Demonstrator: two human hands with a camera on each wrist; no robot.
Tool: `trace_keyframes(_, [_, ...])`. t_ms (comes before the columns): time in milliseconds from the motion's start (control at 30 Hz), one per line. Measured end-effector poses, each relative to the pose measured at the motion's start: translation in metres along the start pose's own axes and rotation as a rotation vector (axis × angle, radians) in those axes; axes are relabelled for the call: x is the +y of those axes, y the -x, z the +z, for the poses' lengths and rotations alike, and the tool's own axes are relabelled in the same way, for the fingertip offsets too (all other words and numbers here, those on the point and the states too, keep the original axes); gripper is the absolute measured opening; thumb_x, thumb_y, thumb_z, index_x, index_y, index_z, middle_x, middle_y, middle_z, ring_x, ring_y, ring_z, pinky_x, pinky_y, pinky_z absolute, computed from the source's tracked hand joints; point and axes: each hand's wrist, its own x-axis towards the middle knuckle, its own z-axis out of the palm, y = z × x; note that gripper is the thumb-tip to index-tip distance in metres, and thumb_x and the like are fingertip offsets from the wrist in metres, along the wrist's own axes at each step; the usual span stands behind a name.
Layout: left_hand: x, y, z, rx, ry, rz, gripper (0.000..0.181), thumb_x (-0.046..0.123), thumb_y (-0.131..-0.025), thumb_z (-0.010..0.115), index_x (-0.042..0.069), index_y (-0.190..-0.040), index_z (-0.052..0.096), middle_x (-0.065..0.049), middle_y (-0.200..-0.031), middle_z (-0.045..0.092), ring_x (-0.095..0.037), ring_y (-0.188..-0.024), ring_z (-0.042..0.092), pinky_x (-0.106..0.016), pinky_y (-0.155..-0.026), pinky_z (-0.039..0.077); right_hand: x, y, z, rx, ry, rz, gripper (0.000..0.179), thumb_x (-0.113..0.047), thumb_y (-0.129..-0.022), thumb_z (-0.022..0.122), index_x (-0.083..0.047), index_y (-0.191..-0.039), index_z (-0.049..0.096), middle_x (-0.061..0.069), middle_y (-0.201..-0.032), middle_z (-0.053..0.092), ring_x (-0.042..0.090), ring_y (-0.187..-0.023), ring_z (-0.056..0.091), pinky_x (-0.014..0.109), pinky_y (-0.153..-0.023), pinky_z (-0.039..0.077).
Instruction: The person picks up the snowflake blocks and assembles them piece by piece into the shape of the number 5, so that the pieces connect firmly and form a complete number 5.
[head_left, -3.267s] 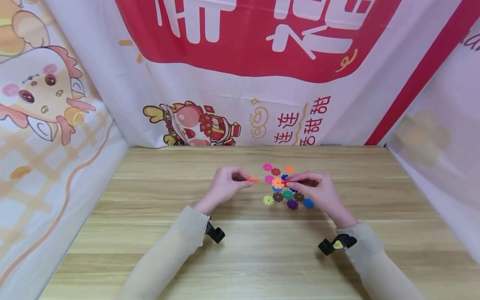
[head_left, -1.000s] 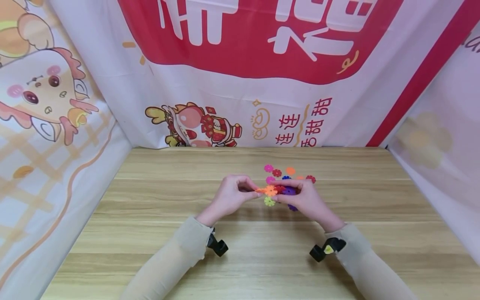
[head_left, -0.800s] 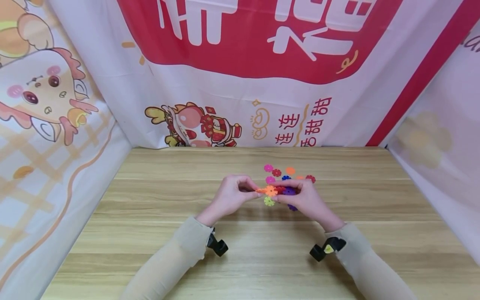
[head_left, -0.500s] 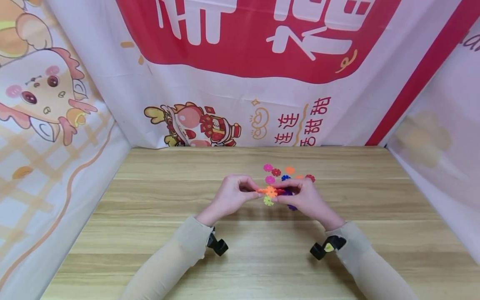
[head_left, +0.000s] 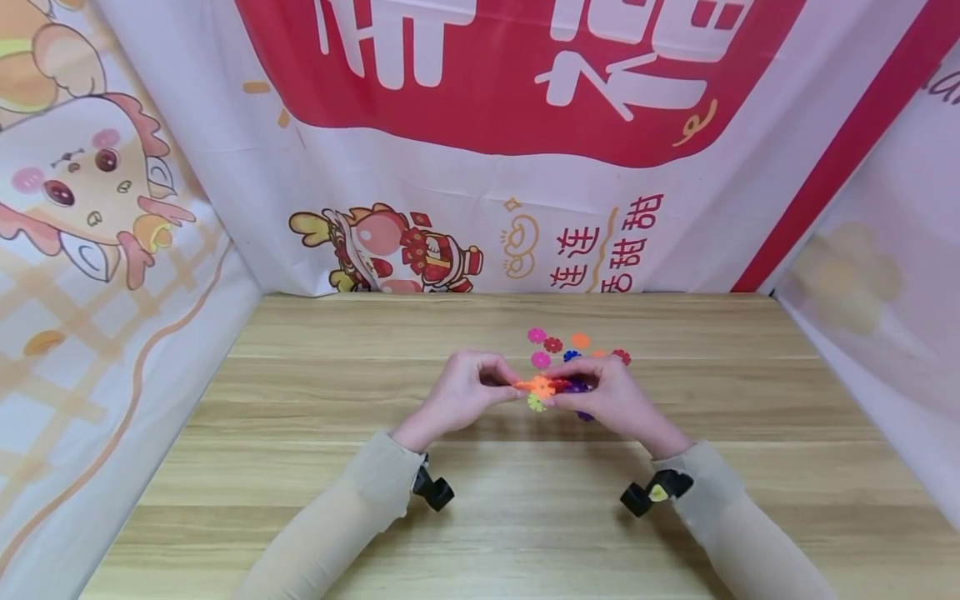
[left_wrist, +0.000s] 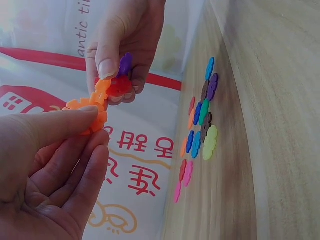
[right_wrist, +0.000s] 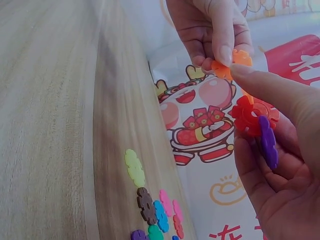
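My left hand (head_left: pixel 463 390) pinches an orange notched plastic disc (left_wrist: pixel 82 109) between thumb and fingers. Facing it, my right hand (head_left: pixel 618 402) grips a short chain of interlocking discs: a second orange disc (left_wrist: pixel 101 94), a red disc (right_wrist: pixel 254 117) and a purple disc (right_wrist: pixel 268 142). The two orange discs meet edge to edge at an angle; how deep their slots engage cannot be told. Both hands hover over the table, just in front of loose discs. Part of the red disc lies behind the right fingers in the left wrist view.
Loose notched discs lie flat on the wooden table (head_left: pixel 480 508), among them pink (head_left: pixel 537 335), red (head_left: pixel 552 344), orange (head_left: pixel 581 341) and yellow-green (head_left: pixel 536 402) ones. The right hand covers several in the head view. A printed cloth (head_left: pixel 465 183) hangs behind the table.
Since the oldest frame my hands have come together, bringing the two orange discs into contact. Over the last second the hands barely move, while the held chain tilts slightly and its purple disc shows less.
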Motion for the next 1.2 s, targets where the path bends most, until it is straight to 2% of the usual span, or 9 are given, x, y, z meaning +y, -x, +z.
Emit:
trace_keyframes(233, [-0.0013, 0.0013, -0.0023, -0.005, -0.020, -0.013, 0.009, 0.006, -0.087, 0.082, 0.013, -0.085, 0.076, 0.006, -0.084, 0.071, -0.017, -0.080, 0.067, -0.033, -0.074, 0.057, -0.0030, -0.0001, 0.0030, -0.002, 0.003, -0.008, 0.035, -0.032, -0.080, 0.090, -0.021, -0.111, 0.079, -0.002, -0.107, 0.071, 0.025, -0.096, 0.061, 0.037, -0.079, 0.056])
trace_keyframes(433, [-0.0007, 0.0016, -0.0036, -0.014, -0.028, -0.026, 0.008, 0.007, -0.088, 0.081, 0.013, -0.086, 0.076, 0.005, -0.084, 0.071, -0.017, -0.080, 0.066, -0.033, -0.074, 0.056, -0.0003, -0.0011, 0.0053, -0.005, -0.005, -0.016, 0.035, -0.031, -0.081, 0.089, -0.020, -0.113, 0.078, -0.004, -0.107, 0.072, 0.025, -0.096, 0.061, 0.039, -0.082, 0.054])
trace_keyframes(700, [-0.0007, 0.0007, -0.0027, -0.013, -0.036, 0.005, 0.009, 0.006, -0.087, 0.082, 0.013, -0.084, 0.076, 0.007, -0.083, 0.071, -0.015, -0.079, 0.066, -0.031, -0.073, 0.056, 0.0013, -0.0013, 0.0059, -0.003, 0.013, -0.038, 0.034, -0.028, -0.082, 0.088, -0.019, -0.113, 0.078, -0.004, -0.107, 0.072, 0.023, -0.096, 0.062, 0.040, -0.083, 0.055])
trace_keyframes(1200, [-0.0012, -0.0016, -0.0017, -0.019, -0.016, 0.004, 0.010, 0.007, -0.086, 0.083, 0.014, -0.086, 0.076, 0.006, -0.084, 0.072, -0.016, -0.080, 0.068, -0.032, -0.073, 0.058, 0.0031, 0.0016, 0.0042, -0.008, -0.019, -0.036, 0.046, -0.035, -0.082, 0.088, -0.012, -0.120, 0.076, -0.002, -0.113, 0.070, 0.024, -0.100, 0.060, 0.040, -0.087, 0.054])
